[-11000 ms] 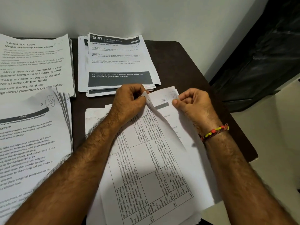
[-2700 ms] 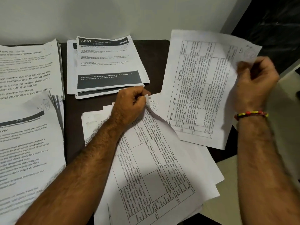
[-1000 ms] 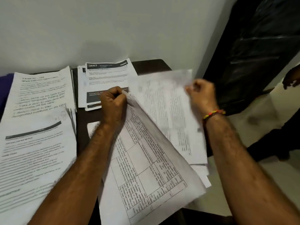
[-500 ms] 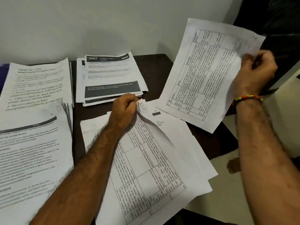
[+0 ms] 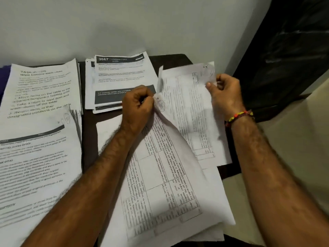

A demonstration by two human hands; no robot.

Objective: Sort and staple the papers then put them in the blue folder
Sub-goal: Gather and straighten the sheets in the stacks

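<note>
My left hand (image 5: 138, 106) grips the lifted top corner of the sheets in the middle stack (image 5: 160, 184), which shows a printed table. My right hand (image 5: 224, 93) pinches the top right corner of a single table sheet (image 5: 188, 111), held low over the right side of that stack and blurred. A stack headed "3667" (image 5: 117, 77) lies at the back. Two more stacks lie at the left, one at the back (image 5: 44, 88) and one at the front (image 5: 35, 172). I see no stapler, and only a blue edge (image 5: 4, 73) at the far left.
The dark wooden table (image 5: 89, 122) stands against a pale wall. Its right edge runs close to my right wrist, with pale floor (image 5: 293, 139) beyond. A dark panel (image 5: 293, 50) stands at the right.
My right hand has brought the single sheet down from up at the right to just over the middle stack. My left hand has kept its grip on the stack's corner.
</note>
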